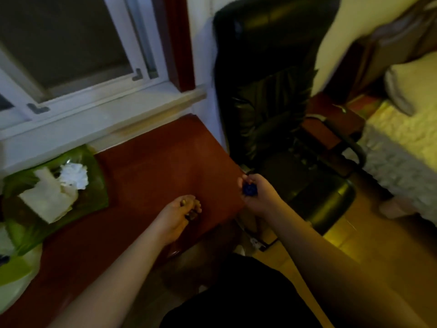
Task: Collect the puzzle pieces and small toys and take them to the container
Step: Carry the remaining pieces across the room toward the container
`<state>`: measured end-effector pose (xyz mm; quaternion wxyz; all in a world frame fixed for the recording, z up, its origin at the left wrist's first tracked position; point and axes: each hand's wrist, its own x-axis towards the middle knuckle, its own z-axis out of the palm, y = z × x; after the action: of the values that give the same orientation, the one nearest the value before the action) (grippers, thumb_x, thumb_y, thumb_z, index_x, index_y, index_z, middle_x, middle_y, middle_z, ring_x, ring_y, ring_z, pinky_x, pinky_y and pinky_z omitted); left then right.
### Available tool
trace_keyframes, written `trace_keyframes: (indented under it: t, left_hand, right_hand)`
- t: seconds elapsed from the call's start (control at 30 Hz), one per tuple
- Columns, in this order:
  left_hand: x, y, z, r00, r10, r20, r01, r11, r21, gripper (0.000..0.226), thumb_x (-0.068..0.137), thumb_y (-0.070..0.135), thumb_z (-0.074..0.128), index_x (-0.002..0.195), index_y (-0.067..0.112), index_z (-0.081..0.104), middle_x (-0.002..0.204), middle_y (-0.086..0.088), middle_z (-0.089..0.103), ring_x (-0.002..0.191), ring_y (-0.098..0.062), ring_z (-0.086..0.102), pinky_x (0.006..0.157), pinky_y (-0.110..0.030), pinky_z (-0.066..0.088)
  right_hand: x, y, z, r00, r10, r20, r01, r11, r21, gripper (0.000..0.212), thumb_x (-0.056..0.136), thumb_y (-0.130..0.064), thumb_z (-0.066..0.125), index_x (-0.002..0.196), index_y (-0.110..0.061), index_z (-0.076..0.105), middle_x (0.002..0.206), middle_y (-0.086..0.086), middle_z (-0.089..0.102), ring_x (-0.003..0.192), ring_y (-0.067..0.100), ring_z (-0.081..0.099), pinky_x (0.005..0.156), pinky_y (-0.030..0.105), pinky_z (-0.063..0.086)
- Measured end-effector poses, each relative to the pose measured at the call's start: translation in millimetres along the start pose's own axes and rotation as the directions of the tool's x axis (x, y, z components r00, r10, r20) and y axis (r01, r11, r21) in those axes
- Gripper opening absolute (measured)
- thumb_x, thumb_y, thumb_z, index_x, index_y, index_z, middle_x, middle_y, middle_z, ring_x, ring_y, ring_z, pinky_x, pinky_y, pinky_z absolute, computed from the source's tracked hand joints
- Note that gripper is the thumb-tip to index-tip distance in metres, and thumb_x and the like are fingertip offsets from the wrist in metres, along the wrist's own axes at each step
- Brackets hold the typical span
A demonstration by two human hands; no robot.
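A green tray (94,176) holding crumpled white tissues (73,176) sits on the red table (153,166), well left of both hands. The left hand (179,214) curls over small brownish pieces (191,215) near the table's right edge. Just past that edge, beside a black office chair (272,102), the right hand (257,192) grips a small blue toy (249,190).

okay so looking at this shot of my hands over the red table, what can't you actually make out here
Head view only:
- Small pieces in the left hand: curled fingers hide them; blurred, kind unclear.
- Blue object in the right hand: fingers cover part; too blurred to identify.
- Green bag: left edge cuts it off; contents under the white paper hidden.
- No container identifiable.
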<state>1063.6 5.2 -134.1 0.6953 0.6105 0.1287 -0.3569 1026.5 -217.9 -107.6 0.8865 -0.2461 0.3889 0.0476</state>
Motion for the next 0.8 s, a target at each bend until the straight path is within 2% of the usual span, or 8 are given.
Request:
trace_keyframes:
  t: [0.1,0.17,0.23,0.33,0.43,0.57,0.67,0.8]
  left_hand:
    - [0,-4,28,0.996,-0.026,0.091,0.019,0.997,0.078,0.019,0.101,0.011,0.041,0.113,0.006,0.056,0.094,-0.008,0.061,0.079,-0.017,0.06,0.067,-0.027,0.047]
    - [-1,-6,47,0.988,-0.047,0.145,0.025,0.988,0.152,0.019,0.102,0.015,0.042,0.113,0.009,0.056,0.094,-0.007,0.06,0.079,-0.017,0.06,0.068,-0.029,0.049]
    - [-3,-9,65,0.978,-0.076,0.196,0.037,0.98,0.194,0.017,0.102,0.017,0.042,0.108,0.012,0.057,0.09,-0.006,0.059,0.074,-0.017,0.059,0.066,-0.032,0.05]
    - [-6,-16,92,0.964,-0.105,0.244,0.043,0.968,0.249,0.016,0.102,0.019,0.043,0.101,0.012,0.058,0.084,-0.004,0.055,0.062,-0.013,0.054,0.055,-0.028,0.05]
    - [-11,-23,122,0.953,-0.126,0.275,0.012,0.924,0.381,0.016,0.101,0.022,0.045,0.103,0.012,0.058,0.085,-0.003,0.053,0.054,-0.009,0.045,0.043,-0.019,0.04]
    - [-19,-38,173,0.918,-0.184,0.352,0.022,0.909,0.417,0.019,0.099,0.027,0.049,0.1,0.009,0.056,0.075,-0.002,0.049,0.047,-0.007,0.036,0.035,-0.016,0.026]
    - [-29,-59,221,0.873,-0.249,0.419,0.034,0.889,0.458,0.024,0.099,0.032,0.048,0.086,0.012,0.048,0.065,-0.001,0.042,0.042,-0.007,0.028,0.034,-0.017,0.017]
    - [-53,-95,288,0.794,-0.359,0.491,0.043,0.839,0.543,0.027,0.099,0.033,0.048,0.079,0.015,0.048,0.06,0.001,0.042,0.043,-0.009,0.025,0.039,-0.02,0.017]
  right_hand:
    - [-26,-5,-27,0.993,-0.046,-0.113,0.063,0.985,0.159,0.019,0.097,-0.011,0.043,0.08,-0.006,0.048,0.08,0.011,0.052,0.07,0.018,0.053,0.057,0.025,0.051]
    - [-42,-13,-44,0.978,-0.061,-0.197,0.108,0.965,0.239,0.02,0.097,-0.013,0.048,0.08,-0.005,0.053,0.085,0.012,0.056,0.077,0.017,0.058,0.06,0.023,0.054]
    - [-56,-21,-63,0.976,-0.055,-0.212,0.117,0.949,0.293,0.019,0.096,-0.015,0.05,0.08,-0.004,0.056,0.087,0.011,0.059,0.079,0.017,0.06,0.063,0.024,0.055]
    - [-74,-30,-92,0.97,-0.09,-0.227,0.161,0.935,0.316,0.019,0.094,-0.015,0.051,0.08,-0.005,0.058,0.084,0.01,0.06,0.077,0.016,0.061,0.052,0.023,0.055]
    - [-94,-38,-122,0.958,-0.122,-0.26,0.213,0.909,0.358,0.018,0.094,-0.016,0.052,0.082,-0.005,0.059,0.085,0.009,0.061,0.077,0.016,0.062,0.051,0.023,0.055]
    - [-127,-50,-172,0.933,-0.164,-0.32,0.292,0.864,0.409,0.018,0.093,-0.013,0.05,0.078,-0.005,0.056,0.083,0.01,0.06,0.075,0.016,0.061,0.051,0.021,0.055]
    - [-159,-59,-216,0.916,-0.225,-0.331,0.361,0.82,0.444,0.021,0.091,-0.008,0.044,0.071,-0.007,0.05,0.082,0.011,0.057,0.073,0.016,0.058,0.049,0.019,0.052]
    - [-207,-71,-290,0.897,-0.264,-0.356,0.42,0.763,0.492,0.024,0.091,-0.01,0.04,0.068,-0.009,0.047,0.077,0.008,0.051,0.069,0.015,0.052,0.046,0.017,0.048]
